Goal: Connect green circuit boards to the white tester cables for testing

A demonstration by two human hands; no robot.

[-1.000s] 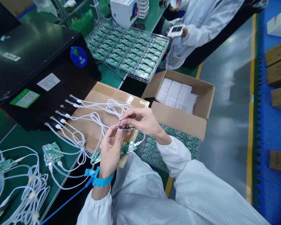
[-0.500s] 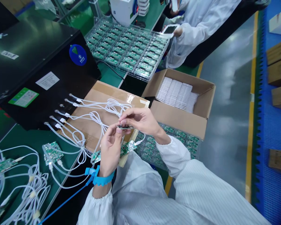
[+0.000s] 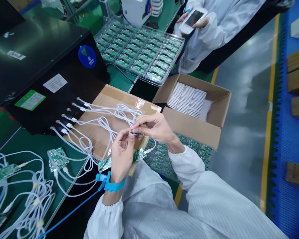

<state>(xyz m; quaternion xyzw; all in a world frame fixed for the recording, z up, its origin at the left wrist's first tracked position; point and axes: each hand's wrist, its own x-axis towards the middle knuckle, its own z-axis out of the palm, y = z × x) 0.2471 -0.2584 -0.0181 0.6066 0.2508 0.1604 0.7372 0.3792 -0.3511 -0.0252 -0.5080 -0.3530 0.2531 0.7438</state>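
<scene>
Above the brown cardboard [image 3: 108, 96], my left hand [image 3: 122, 156] and right hand [image 3: 158, 128] are nearly closed, fingertips pinching 1 small, thin board [image 3: 136, 134] between them. I judge it light, stiff and fragile, best gripped by its edges. White cables [image 3: 103, 123] cross the cardboard, the green surface [image 3: 33, 144] alongside; past 1 co-worker [image 3: 220, 28] runs grey floor [image 3: 239, 99].

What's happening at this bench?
A person in a white coat holds a small, thin part between the fingertips of the left hand and right hand; it is too small to identify. Below the hands, a green circuit board with a white cable plugged in lies near the edge of a cardboard sheet. Beyond, a co-worker holds a white device with a dark screen.
</scene>
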